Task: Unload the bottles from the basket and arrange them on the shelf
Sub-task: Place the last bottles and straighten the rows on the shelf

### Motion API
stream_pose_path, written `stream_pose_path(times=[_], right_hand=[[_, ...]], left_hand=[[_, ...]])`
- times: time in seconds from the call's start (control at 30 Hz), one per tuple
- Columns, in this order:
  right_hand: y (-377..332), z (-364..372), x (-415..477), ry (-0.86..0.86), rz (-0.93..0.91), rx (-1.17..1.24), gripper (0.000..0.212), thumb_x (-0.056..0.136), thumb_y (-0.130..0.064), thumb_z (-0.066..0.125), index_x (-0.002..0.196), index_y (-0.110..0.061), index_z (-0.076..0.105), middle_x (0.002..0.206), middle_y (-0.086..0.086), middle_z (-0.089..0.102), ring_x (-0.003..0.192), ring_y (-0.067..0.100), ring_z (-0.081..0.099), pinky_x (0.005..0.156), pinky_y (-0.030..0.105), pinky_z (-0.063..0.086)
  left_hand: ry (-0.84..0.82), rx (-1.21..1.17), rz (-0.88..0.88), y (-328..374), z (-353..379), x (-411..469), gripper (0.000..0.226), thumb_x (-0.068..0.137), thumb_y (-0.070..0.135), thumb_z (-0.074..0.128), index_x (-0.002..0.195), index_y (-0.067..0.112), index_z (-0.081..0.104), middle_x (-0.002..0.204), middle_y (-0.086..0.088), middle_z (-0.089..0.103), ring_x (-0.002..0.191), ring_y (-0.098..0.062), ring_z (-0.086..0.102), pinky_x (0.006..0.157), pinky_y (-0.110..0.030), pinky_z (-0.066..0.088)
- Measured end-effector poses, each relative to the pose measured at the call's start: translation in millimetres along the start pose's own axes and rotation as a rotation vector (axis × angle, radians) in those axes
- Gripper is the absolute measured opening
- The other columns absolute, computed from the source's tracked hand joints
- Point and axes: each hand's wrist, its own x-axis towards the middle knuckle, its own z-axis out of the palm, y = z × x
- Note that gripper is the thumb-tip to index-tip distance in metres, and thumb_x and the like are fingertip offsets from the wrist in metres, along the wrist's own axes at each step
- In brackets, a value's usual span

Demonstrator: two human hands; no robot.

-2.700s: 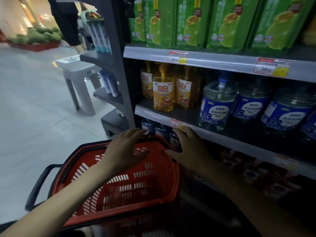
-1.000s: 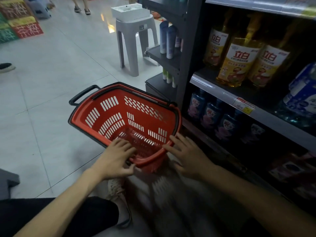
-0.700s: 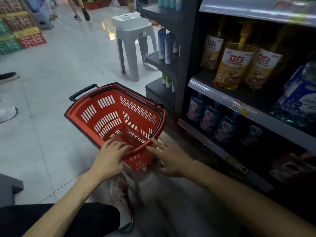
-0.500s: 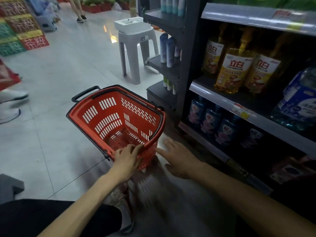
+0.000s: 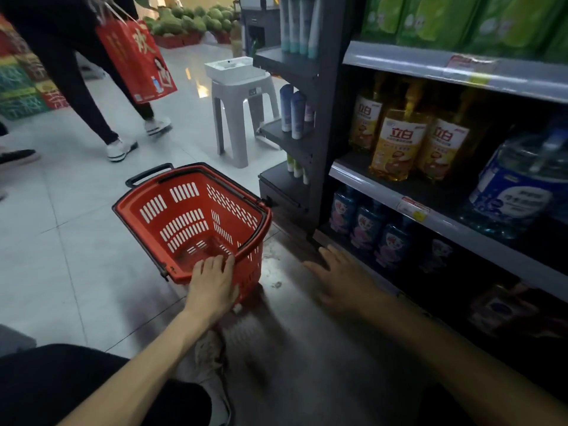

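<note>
The red basket (image 5: 184,192) stands on the floor tiles beside the shelf unit, and I see no bottles inside it. My left hand (image 5: 212,281) holds its near rim, fingers hooked over the edge into the basket. My right hand (image 5: 341,278) hovers over the floor to the right of the basket, fingers spread, holding nothing, close to the bottom shelf. Small blue bottles (image 5: 368,229) stand in a row on that bottom shelf. Yellow bottles (image 5: 396,142) and a large blue-labelled jug (image 5: 516,192) stand on the shelf (image 5: 384,195) above.
A grey plastic stool (image 5: 242,96) stands beyond the basket by the end rack of tubes (image 5: 295,115). A passer-by's legs (image 5: 92,96) and red paper bag (image 5: 138,59) cross the aisle at the left. My knee and shoe (image 5: 212,358) are just behind the basket.
The basket went from held up by the shelf to standing on the floor. My right hand let go of its rim and moved right. A person with a red bag walked in.
</note>
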Motion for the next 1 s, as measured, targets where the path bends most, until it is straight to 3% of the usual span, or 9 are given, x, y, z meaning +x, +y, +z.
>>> stream_pose_path(times=[0.17,0.27,0.4,0.5,0.6,0.8,1.0], right_hand=[[15,-23,-12,0.006,0.082,-0.007,0.076,0.099,-0.048,0.054,0.163,-0.031,0.016,0.171,0.015,0.001,0.158,0.035,-0.002,0.125,0.050,0.008],[26,-44,-19,0.055,0.187,0.092,0.076,0.098,-0.052,0.056,0.162,-0.034,0.018,0.171,0.012,0.001,0.157,0.035,0.000,0.125,0.051,0.009],[48,-68,-21,0.158,0.324,0.248,0.076,0.092,-0.056,0.061,0.157,-0.035,0.027,0.166,0.011,0.019,0.152,0.035,0.022,0.120,0.055,0.031],[63,-87,-24,0.196,0.379,0.332,0.078,0.090,-0.058,0.062,0.156,-0.030,0.031,0.163,0.012,0.022,0.148,0.036,0.027,0.117,0.053,0.035],[77,-99,-18,0.244,0.430,0.333,0.068,0.093,-0.052,0.062,0.151,-0.028,0.038,0.153,0.013,0.033,0.138,0.036,0.038,0.109,0.050,0.042],[123,-106,13,0.376,0.604,0.559,0.056,0.093,-0.040,0.065,0.143,-0.023,0.046,0.136,0.012,0.048,0.118,0.034,0.055,0.097,0.047,0.051],[158,-103,40,0.566,0.710,0.829,0.051,0.093,-0.028,0.071,0.141,-0.024,0.054,0.141,0.001,0.055,0.126,0.027,0.056,0.091,0.032,0.046]], left_hand=[[0.095,-0.025,0.162,42,-46,9,0.069,0.073,0.046,0.078,0.135,0.020,0.064,0.124,-0.015,0.065,0.114,-0.038,0.062,0.100,-0.057,0.048],[0.117,-0.080,0.203,71,-80,20,0.066,0.083,0.055,0.062,0.143,0.029,0.054,0.138,-0.010,0.058,0.127,-0.033,0.054,0.106,-0.055,0.042],[0.178,-0.163,0.257,100,-124,38,0.067,0.085,0.057,0.049,0.146,0.030,0.049,0.138,-0.009,0.056,0.128,-0.034,0.053,0.105,-0.049,0.041],[0.234,-0.158,0.320,121,-150,54,0.062,0.091,0.057,0.050,0.147,0.030,0.045,0.139,-0.007,0.053,0.128,-0.033,0.051,0.107,-0.047,0.041],[0.243,-0.217,0.342,144,-162,80,0.063,0.097,0.056,0.052,0.153,0.033,0.036,0.146,-0.004,0.047,0.134,-0.028,0.046,0.110,-0.044,0.039],[0.141,-0.493,0.259,192,-141,148,0.059,0.096,0.052,0.058,0.150,0.031,0.041,0.134,-0.004,0.055,0.117,-0.023,0.056,0.095,-0.042,0.053],[0.064,-0.780,0.178,232,-130,210,0.055,0.096,0.048,0.062,0.146,0.031,0.046,0.135,-0.002,0.059,0.111,-0.017,0.063,0.082,-0.033,0.054]])
